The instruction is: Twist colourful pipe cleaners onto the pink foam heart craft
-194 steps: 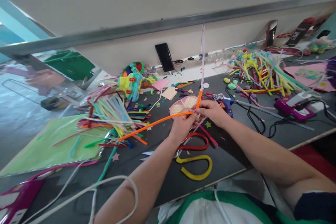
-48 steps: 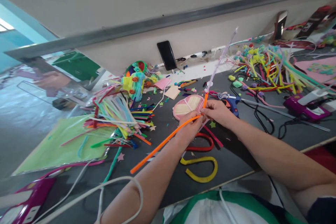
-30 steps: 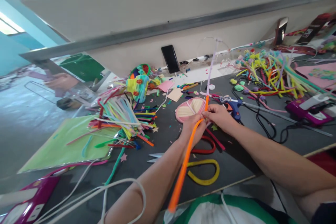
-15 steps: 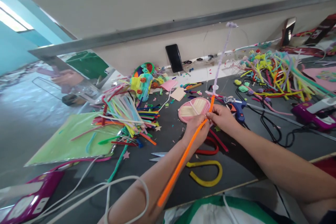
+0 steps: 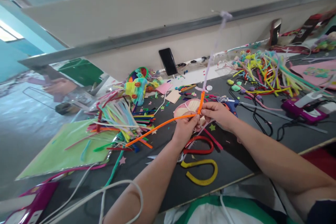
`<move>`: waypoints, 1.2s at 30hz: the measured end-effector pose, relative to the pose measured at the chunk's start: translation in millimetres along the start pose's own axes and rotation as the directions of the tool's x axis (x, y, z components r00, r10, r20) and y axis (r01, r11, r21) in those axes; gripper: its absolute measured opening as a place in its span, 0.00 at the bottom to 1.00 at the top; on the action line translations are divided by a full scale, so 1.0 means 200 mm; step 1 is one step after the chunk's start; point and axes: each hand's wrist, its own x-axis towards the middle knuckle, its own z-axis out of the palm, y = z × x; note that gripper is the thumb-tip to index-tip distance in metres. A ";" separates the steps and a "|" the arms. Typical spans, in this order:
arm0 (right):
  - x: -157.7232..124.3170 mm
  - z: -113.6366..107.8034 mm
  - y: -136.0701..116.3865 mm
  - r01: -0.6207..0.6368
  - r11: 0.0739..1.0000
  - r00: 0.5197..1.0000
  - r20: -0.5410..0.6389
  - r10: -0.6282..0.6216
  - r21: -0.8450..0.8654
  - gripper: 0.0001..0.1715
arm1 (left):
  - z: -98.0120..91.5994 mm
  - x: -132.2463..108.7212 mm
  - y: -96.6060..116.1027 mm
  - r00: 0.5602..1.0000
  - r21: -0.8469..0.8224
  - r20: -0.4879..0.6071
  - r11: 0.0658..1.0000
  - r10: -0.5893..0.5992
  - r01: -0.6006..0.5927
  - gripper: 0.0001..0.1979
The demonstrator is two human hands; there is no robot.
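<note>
An orange pipe cleaner runs through my fingers, bent near its upper part. One end stands up and the long tail sweeps out to the left. My left hand pinches it at the bend. From the other side my right hand also has it between thumb and fingertips. A lilac pipe cleaner rises above the orange end, with a small lilac tuft at its top; how the two join is not clear. Behind my hands lies a pink-edged round piece with a cream centre, partly covered.
Scissors with red and yellow handles lie below my hands. A glue gun is to the right. Pipe cleaner piles flank both sides. A phone leans on the divider. White cable loops by my left forearm.
The orange tail has swung from pointing down along my left forearm to pointing left. A bend now shows at my fingers. Both hands and the whole view have shifted slightly.
</note>
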 end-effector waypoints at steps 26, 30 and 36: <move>0.03 0.01 0.09 0.001 0.979 0.980 -0.193 -0.041 -0.202 0.10 | -0.04 0.02 0.01 0.955 0.343 -0.045 0.903 0.292 -0.260 0.09; 0.03 0.02 0.08 0.015 0.932 0.971 -0.215 -0.099 -0.363 0.09 | -0.03 0.01 0.02 0.937 0.441 -0.035 0.846 0.349 -0.299 0.13; 0.02 0.06 0.05 0.008 0.801 0.955 -0.234 -0.184 -0.599 0.08 | -0.02 -0.01 0.02 0.933 0.513 -0.037 0.808 0.357 -0.289 0.14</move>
